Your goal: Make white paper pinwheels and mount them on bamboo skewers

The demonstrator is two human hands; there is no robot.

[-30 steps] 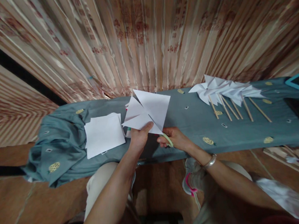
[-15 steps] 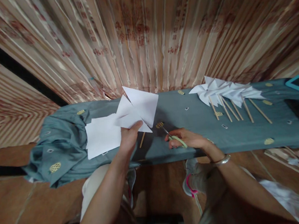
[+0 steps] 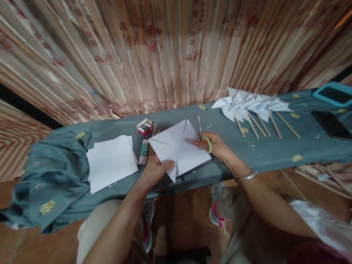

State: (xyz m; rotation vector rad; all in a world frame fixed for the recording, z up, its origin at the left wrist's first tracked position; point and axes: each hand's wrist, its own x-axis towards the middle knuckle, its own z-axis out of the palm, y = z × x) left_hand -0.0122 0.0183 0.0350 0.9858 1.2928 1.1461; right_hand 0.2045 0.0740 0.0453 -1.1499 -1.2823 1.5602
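Note:
My left hand (image 3: pixel 156 168) pinches the lower left edge of a white paper square (image 3: pixel 183 148) slit in from its corners. In my right hand (image 3: pixel 216 145) are scissors (image 3: pixel 207 142) with light green handles, their blades pointing up and away. The fingers of that hand also touch the paper's right side. Left of the paper lie a glue stick (image 3: pixel 144 151), a small red and white box (image 3: pixel 145 127) and several thin wooden sticks (image 3: pixel 154 130), partly covered by the paper and my hand. A stack of white paper sheets (image 3: pixel 112 163) rests farther left.
Several white paper pinwheels (image 3: pixel 254 101) on wooden sticks lie overlapping at the right. Beyond them are a blue-framed device (image 3: pixel 338 94) and a black phone (image 3: pixel 332 125). A grey-green cloth (image 3: pixel 277 151) covers the narrow table; a curtain (image 3: pixel 161 46) hangs behind.
The cut paper has come down and turned flatter, uncovering the glue stick and the box. My right hand has moved up to the paper with the scissors. The view has shifted slightly.

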